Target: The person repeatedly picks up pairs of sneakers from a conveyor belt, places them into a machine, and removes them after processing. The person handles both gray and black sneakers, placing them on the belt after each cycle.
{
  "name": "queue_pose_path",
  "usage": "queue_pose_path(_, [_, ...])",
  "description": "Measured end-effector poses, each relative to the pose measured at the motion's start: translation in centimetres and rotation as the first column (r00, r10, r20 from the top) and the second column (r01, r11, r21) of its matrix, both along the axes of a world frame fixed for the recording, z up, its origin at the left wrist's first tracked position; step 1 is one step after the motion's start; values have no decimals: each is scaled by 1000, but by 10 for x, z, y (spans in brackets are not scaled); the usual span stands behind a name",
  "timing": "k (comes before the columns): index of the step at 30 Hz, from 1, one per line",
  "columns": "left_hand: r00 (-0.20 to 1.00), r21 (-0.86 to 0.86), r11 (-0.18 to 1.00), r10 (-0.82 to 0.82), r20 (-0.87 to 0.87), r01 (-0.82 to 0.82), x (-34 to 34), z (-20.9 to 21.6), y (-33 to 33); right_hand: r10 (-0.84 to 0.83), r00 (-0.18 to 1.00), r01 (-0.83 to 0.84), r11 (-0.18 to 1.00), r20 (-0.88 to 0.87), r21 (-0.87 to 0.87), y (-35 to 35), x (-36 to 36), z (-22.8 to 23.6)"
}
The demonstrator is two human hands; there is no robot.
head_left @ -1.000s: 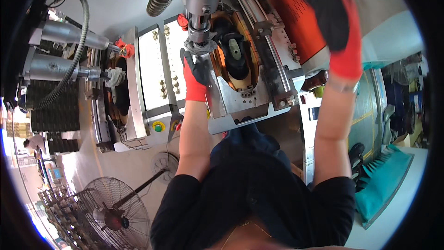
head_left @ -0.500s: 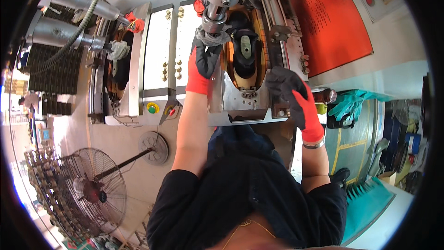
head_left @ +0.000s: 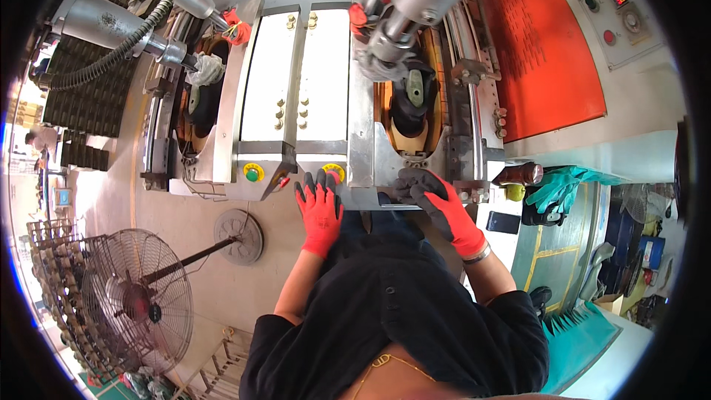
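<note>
My left hand [head_left: 320, 211], in a red glove with dark fingertips, lies at the front edge of the press with its fingers stretched out and nothing in them. Its fingertips are beside a button with a yellow surround [head_left: 334, 172], which they partly cover. My right hand [head_left: 443, 207], gloved alike, is at the front edge below the right station, fingers loosely stretched out to the left and empty. Behind it a dark shoe [head_left: 412, 110] lies in the cradle with a grey-green pad [head_left: 415, 89] on top. A wrapped press head [head_left: 386, 63] hangs over the shoe's far part.
A second station with another dark shoe [head_left: 200, 110] and its press cylinder [head_left: 122, 30] stands at left. A green button [head_left: 252, 172] is on the front panel. At right are an orange-red panel [head_left: 541, 52], a control panel [head_left: 621, 15] and a phone [head_left: 503, 222]. A floor fan [head_left: 141, 300] stands lower left.
My left hand has left the wrapped press head and come down to the button at the front edge. My right hand has moved nearer and left. The view has shifted.
</note>
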State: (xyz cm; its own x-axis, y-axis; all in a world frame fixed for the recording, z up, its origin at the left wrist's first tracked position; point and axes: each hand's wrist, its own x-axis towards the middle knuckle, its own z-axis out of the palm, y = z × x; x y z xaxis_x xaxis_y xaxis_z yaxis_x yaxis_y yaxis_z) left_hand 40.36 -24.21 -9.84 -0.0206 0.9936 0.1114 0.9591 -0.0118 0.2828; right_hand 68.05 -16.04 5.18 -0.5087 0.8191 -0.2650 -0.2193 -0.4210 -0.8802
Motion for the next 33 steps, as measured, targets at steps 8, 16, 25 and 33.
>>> queue_pose_path(8, [948,353,930,-19,317,-100,-166,7,20,-126,992,126,992,-4,-1,-27,-147,-16])
queue_pose_path(16, [916,42,918,388,101,-394,-403,29,203,-180,964,163,982,196,96,-87,-268,-12])
queue_pose_path(25, [929,116,940,287,235,-320,-489,14,257,-556,808,560,828,198,40,-139,-263,-22])
queue_pose_path(33, [532,9,955,158,832,-297,-474,90,177,-570,810,568,821,138,55,-164,-234,-26])
